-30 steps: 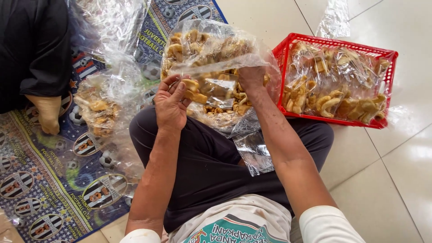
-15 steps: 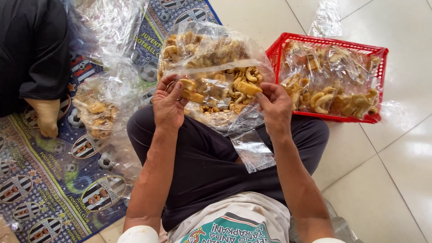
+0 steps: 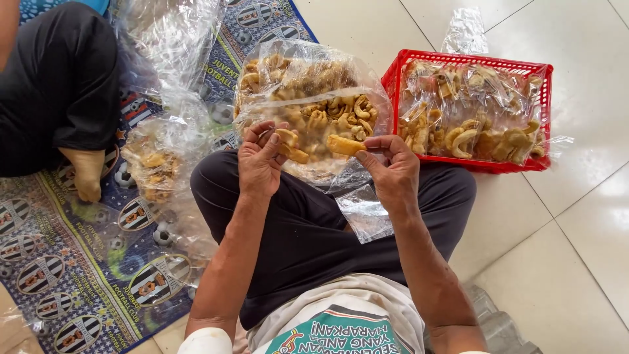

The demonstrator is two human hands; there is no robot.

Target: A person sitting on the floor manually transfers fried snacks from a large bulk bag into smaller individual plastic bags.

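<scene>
Both grips clenched on one clear bag of crackers, left hand and right hand. Beside it one red basket of filled bags; left, one patterned mat, another person's foot

one red basket, two hands, left hand, right hand, one patterned mat
</scene>
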